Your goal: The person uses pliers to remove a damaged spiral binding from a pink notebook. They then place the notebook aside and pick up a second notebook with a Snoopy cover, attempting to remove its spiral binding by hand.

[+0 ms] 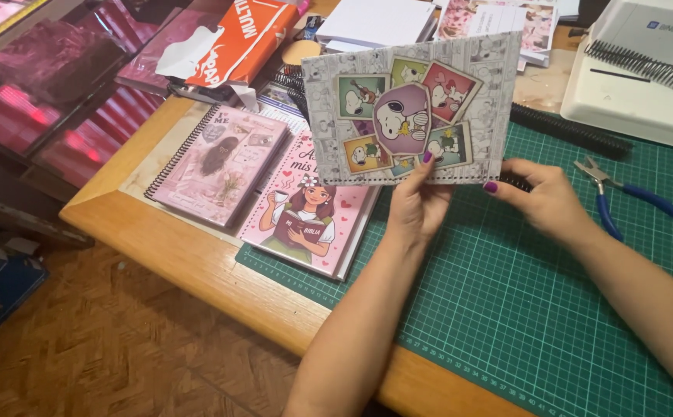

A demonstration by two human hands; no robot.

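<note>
Green mat, notebook (upright) above fingers

Glossy card cover (wooden table).

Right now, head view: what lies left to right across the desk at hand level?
Spiral notebook → pink girl-cover notebook → left hand holding the grey cartoon cover → right hand → blue-handled pliers.
</note>
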